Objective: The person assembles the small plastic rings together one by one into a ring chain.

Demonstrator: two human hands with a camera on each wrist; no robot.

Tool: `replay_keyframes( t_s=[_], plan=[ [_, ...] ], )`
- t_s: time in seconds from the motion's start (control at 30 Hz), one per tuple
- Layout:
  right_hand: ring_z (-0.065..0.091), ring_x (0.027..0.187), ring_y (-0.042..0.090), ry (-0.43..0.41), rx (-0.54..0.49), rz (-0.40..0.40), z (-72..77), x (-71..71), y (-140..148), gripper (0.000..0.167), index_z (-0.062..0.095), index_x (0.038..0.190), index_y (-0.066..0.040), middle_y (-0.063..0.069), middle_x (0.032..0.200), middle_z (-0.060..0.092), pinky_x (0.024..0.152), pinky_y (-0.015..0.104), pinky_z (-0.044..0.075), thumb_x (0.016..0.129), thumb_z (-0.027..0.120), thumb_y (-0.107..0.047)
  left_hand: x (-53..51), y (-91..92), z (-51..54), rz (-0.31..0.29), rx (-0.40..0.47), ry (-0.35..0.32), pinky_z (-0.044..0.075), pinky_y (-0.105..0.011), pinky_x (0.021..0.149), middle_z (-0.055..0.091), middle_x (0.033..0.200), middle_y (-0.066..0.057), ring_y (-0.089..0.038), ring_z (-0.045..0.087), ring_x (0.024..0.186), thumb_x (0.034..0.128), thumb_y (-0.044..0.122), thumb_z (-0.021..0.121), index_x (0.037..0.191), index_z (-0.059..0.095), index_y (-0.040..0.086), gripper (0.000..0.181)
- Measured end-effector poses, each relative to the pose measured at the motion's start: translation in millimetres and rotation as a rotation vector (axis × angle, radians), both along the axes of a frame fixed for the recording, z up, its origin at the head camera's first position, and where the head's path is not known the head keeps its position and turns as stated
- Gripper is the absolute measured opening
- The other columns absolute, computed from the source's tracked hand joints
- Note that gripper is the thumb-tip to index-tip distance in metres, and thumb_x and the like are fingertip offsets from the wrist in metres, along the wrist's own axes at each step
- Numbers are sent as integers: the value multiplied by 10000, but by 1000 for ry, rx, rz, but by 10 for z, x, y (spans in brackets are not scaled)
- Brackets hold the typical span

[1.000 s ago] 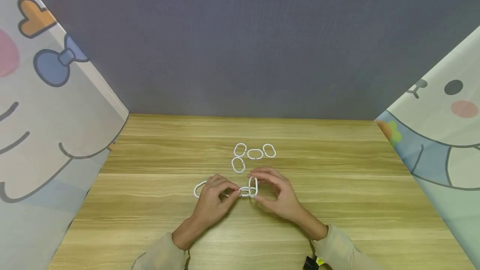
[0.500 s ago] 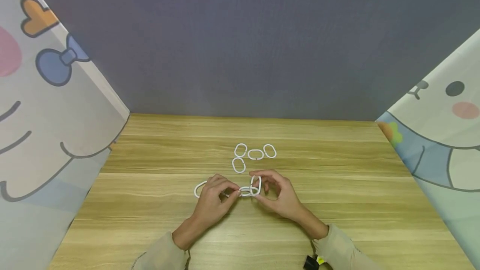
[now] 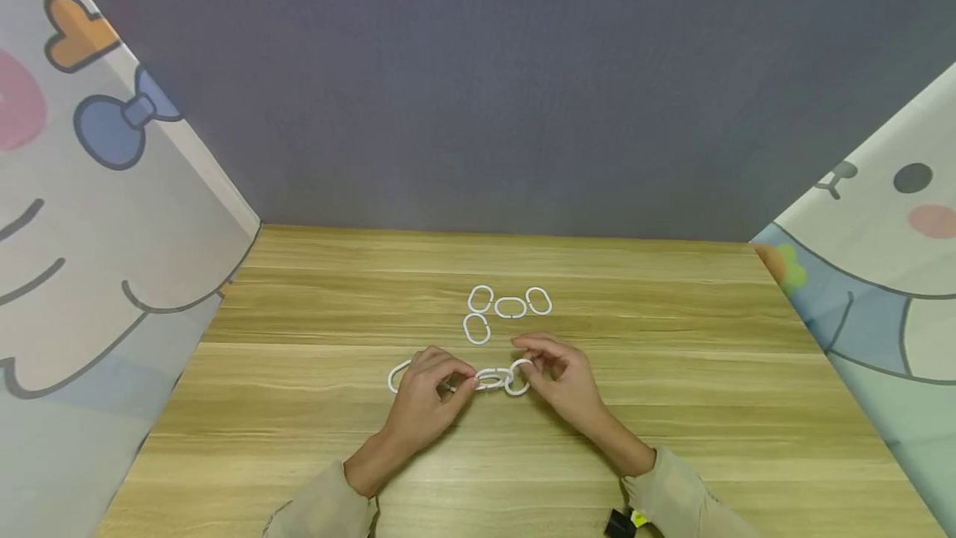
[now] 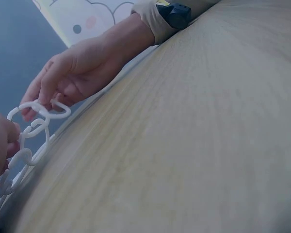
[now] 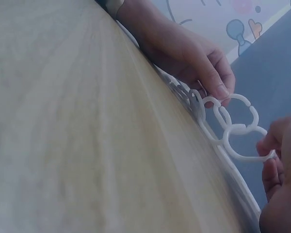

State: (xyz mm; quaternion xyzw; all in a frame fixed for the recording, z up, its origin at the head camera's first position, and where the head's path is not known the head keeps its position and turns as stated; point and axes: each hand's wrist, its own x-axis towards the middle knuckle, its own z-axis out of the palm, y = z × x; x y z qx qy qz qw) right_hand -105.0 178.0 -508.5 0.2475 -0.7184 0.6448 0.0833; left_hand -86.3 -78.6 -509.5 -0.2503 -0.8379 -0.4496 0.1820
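The left hand (image 3: 426,395) hid part of the white chain (image 3: 491,371), fingertips pinching one link (image 5: 255,117). Slanting inward, the right hand (image 3: 565,384) pinched the end link (image 3: 517,393).

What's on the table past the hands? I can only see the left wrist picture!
Observer: Four loose links lie there in the head view.
Operator: Are they in a line?
Observer: Three make a rough row; in that view, the fourth sits just below the row's left end.
Operator: What about the grip I can't see?
Observer: In the right wrist view, the left hand pinches a white link between thumb and finger.
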Motion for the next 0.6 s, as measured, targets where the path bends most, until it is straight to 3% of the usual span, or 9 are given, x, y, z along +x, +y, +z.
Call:
replay_keyframes(
  t_s=[0.33, 0.6],
  plan=[
    [698, 989, 53, -129, 28, -193, 33, -2, -6, 126, 801, 1024, 82, 282, 1129, 719, 803, 169, 601, 914, 818, 139, -9, 13, -13, 39, 0, 1, 526, -321, 800, 799, 919, 82, -90, 665, 905, 894, 87, 925, 933, 819, 160, 135],
    [596, 736, 50, -139, 53, -271, 30, -10, 4, 47, 775, 978, 74, 84, 845, 703, 639, 142, 476, 948, 796, 101, -13, 18, -29, 18, -13, -56, 531, -338, 846, 789, 935, 107, -67, 659, 924, 899, 95, 918, 936, 813, 188, 145]
  ],
)
